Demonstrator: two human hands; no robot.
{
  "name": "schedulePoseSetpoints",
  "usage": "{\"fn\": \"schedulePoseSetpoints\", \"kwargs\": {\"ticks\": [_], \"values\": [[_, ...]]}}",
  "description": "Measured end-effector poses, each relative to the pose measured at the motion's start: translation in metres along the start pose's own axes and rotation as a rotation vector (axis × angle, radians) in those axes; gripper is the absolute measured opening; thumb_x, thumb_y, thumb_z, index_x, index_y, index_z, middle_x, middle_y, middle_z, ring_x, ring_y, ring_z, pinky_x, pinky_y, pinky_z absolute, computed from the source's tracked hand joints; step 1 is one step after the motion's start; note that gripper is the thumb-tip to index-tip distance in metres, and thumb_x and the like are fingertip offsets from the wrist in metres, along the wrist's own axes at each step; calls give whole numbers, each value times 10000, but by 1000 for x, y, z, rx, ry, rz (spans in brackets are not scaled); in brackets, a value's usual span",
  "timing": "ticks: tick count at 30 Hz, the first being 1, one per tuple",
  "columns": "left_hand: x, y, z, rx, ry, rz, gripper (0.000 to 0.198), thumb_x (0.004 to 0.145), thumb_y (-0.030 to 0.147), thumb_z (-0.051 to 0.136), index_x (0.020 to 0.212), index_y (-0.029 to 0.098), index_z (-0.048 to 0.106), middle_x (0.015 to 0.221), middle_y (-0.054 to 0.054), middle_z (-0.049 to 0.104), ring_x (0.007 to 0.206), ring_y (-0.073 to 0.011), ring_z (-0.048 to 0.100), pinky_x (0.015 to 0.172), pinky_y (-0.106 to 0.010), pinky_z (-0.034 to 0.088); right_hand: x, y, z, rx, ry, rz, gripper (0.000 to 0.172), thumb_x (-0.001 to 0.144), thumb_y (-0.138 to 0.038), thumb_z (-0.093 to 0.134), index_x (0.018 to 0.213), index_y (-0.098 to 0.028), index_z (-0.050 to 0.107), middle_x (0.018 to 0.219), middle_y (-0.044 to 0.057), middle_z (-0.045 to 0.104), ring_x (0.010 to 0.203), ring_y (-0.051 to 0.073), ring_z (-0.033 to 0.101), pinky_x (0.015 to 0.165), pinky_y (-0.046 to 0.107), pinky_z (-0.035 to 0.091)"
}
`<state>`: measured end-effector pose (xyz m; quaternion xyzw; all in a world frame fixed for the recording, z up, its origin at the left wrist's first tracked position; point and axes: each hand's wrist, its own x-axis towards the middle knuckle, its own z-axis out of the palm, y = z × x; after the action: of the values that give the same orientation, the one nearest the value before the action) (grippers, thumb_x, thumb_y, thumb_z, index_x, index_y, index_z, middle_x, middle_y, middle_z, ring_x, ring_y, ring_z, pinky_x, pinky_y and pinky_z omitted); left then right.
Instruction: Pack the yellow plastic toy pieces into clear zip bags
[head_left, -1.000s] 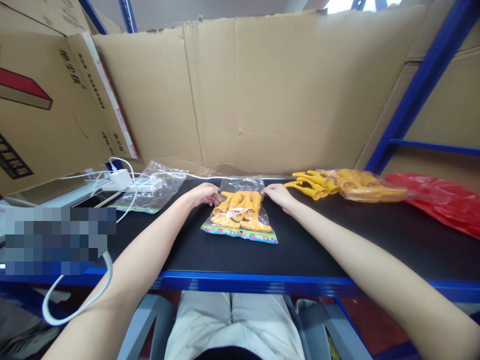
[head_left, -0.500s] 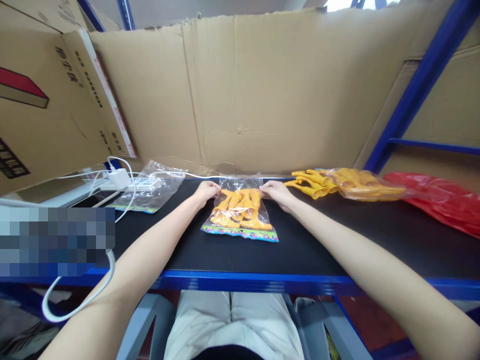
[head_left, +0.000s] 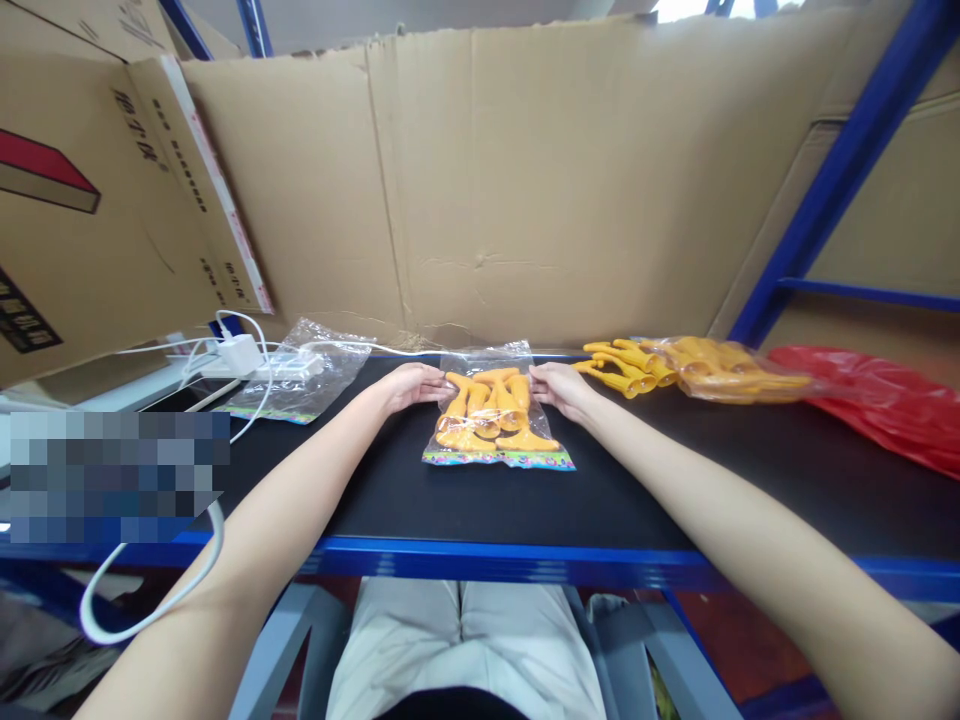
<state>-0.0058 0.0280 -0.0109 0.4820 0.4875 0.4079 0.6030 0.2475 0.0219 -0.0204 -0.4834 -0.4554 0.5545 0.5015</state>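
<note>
A clear plastic bag [head_left: 491, 352] with a colourful printed strip along its near edge lies on the black tabletop in front of me. Inside it are several orange hollow pieces [head_left: 512, 410], wide and open at one end and narrow at the other, perhaps soft plastic. My left hand [head_left: 414, 385] grips the bag's left edge, fingers pressed together. At the opposite edge, my right hand [head_left: 559, 388] has its fingers closed on the plastic. The fingertips are partly hidden.
To the right lie loose orange pieces [head_left: 626, 370], another filled clear bag [head_left: 731, 370] and a red plastic bag [head_left: 877, 400]. A clear bag [head_left: 330, 375], a white power strip [head_left: 289, 368] and white cables are on the left. Cardboard [head_left: 562, 190] walls the back.
The bag has shifted slightly right and away from me, and turned a little. Both hands have moved with it, and the orange pieces have settled differently inside.
</note>
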Motion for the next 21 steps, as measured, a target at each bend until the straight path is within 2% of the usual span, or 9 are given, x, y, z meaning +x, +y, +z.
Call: {"fn": "schedulePoseSetpoints", "kwargs": {"ticks": [1, 4, 8, 10, 13, 15, 18, 21], "values": [[0, 0, -3, 13, -32, -10, 29, 780, 73, 592, 808, 70, 586, 777, -138, 690, 731, -190, 684, 735, -296, 547, 0, 0, -1, -4, 0, 6, 188, 873, -109, 450, 691, -157, 440, 565, -1, 555, 496, 98, 580, 510, 219, 493], [0, 1, -9, 75, -83, -32, 270, 690, 70, 704, 917, 77, 558, 805, -138, 694, 724, -191, 683, 713, -308, 547, 0, 1, -2, -13, -14, 35, 164, 873, -104, 442, 717, -156, 439, 577, -2, 553, 482, 93, 571, 508, 219, 492], [-1, 0, -6, 113, -25, -9, 446, 618, 29, 752, 991, 71, 511, 725, -112, 689, 660, -177, 675, 682, -307, 544, 3, 3, -3, -21, -30, 55, 167, 880, -106, 415, 723, -159, 434, 546, -21, 513, 448, 85, 540, 511, 230, 496], [-3, 1, -2, 134, 15, -10, 440, 630, 16, 736, 1001, 69, 505, 685, -99, 685, 635, -168, 670, 665, -293, 540, 5, 4, -3, -25, -32, 55, 170, 882, -111, 409, 722, -158, 438, 537, -24, 501, 439, 82, 527, 511, 233, 497], [-5, 3, -1, 194, 26, -29, 313, 677, 86, 717, 937, 75, 544, 643, -85, 678, 600, -157, 661, 613, -265, 527, 6, 4, -2, -28, -34, 55, 189, 886, -123, 404, 703, -157, 435, 542, -17, 505, 443, 81, 525, 508, 230, 495], [-7, 6, -4, 260, -38, -64, 256, 692, 220, 726, 853, 78, 586, 641, -89, 678, 581, -152, 652, 565, -249, 512, 6, 4, -2, -32, -18, 58, 211, 890, -131, 397, 682, -157, 426, 543, -11, 505, 452, 84, 533, 499, 224, 488], [-12, 10, -7, 395, -214, -142, 357, 673, 414, 720, 769, 82, 628, 644, -97, 681, 559, -144, 638, 523, -236, 490, 5, 3, -2, -36, 46, 56, 230, 893, -129, 379, 667, -162, 409, 535, -10, 496, 446, 87, 528, 477, 216, 472], [-16, 10, -4, 517, -355, -172, 383, 652, 454, 717, 737, 86, 652, 648, -91, 683, 525, -118, 617, 498, -214, 465, 5, 2, -4, -34, 100, 49, 229, 895, -120, 357, 674, -171, 391, 523, -19, 483, 421, 82, 503, 456, 215, 460]]}}
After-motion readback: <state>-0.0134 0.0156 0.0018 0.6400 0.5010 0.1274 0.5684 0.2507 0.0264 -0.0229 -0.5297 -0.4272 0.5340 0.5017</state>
